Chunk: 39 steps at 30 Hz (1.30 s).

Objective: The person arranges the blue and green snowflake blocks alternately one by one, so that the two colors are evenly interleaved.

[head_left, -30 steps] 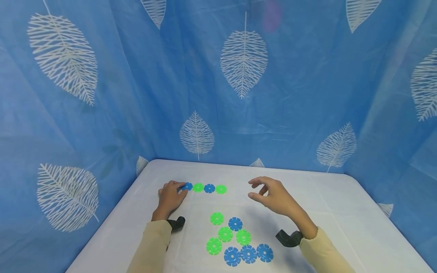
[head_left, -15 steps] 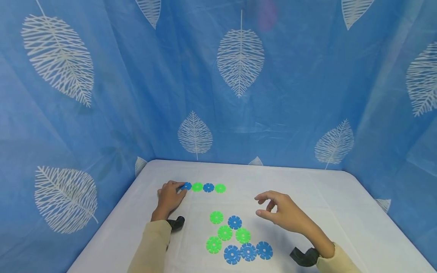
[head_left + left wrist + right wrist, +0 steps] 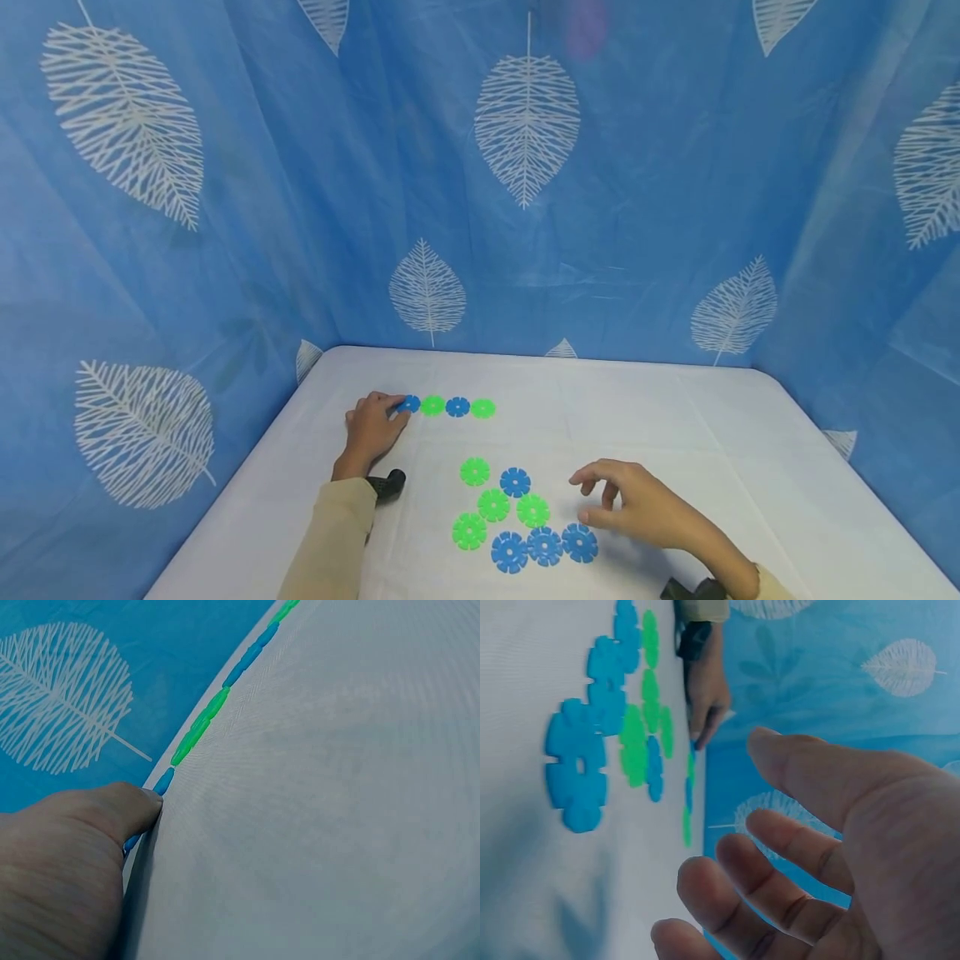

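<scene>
At the left end of a row of notched plastic discs, my left hand (image 3: 371, 429) pinches a blue notched disc (image 3: 410, 403) between thumb and fingers; in the left wrist view the thumb (image 3: 139, 806) covers part of it. Rightward the row continues with a green disc (image 3: 432, 405), a blue disc (image 3: 458, 407) and a green disc (image 3: 483, 408), lying edge to edge. My right hand (image 3: 637, 504) hovers over the table with fingers loosely bent and nothing in them. Just left of it lies a blue disc (image 3: 580, 543), apart from the fingertips.
Several loose green discs (image 3: 493, 506) and blue discs (image 3: 509, 552) lie flat in the middle near part of the white table (image 3: 750, 467). A blue curtain (image 3: 630, 208) with white leaf prints stands behind the table and along its sides.
My right hand has moved toward me and slightly right, down beside the loose discs. The left hand stays at the row's left end, and the discs lie as before.
</scene>
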Available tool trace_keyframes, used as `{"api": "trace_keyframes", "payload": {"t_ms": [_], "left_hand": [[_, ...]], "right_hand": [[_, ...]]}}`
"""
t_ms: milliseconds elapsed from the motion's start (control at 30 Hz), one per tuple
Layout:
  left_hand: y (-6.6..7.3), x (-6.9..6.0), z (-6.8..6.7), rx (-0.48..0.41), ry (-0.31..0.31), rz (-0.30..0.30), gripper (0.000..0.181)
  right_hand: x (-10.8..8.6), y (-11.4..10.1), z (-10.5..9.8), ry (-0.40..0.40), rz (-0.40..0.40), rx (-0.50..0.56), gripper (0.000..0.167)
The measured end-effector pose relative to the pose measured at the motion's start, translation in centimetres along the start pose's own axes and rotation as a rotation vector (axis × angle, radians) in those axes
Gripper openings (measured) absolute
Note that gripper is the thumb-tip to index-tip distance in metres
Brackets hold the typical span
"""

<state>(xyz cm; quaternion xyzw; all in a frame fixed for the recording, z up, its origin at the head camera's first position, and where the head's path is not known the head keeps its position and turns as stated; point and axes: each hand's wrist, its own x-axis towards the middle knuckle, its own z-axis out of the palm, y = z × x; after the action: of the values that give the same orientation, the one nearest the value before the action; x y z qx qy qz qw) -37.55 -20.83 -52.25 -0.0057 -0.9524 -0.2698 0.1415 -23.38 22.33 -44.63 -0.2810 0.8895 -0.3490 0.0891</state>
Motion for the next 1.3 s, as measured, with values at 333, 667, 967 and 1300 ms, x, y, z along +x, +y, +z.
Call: {"api": "trace_keyframes", "payload": {"t_ms": [333,667,967,1300], "left_hand": [[0.0,0.0,-0.1,0.001,-0.006,-0.002,0.042],[0.0,0.0,-0.1,-0.019,0.002,0.005,0.041],[-0.2,-0.1,-0.2,-0.022,0.001,-0.005,0.040],[0.1,0.1,-0.1,-0.030,-0.004,-0.003,0.041]], "right_hand": [[-0.3,1.3,1.2,-0.085,-0.042,0.056,0.042],[-0.2,1.7,2.3,-0.138,-0.075,0.028,0.048],[0.0,2.1,2.6,-0.163,-0.060,-0.045,0.052],[-0.1,2.5,2.5,-0.172,-0.041,-0.001,0.050]]}}
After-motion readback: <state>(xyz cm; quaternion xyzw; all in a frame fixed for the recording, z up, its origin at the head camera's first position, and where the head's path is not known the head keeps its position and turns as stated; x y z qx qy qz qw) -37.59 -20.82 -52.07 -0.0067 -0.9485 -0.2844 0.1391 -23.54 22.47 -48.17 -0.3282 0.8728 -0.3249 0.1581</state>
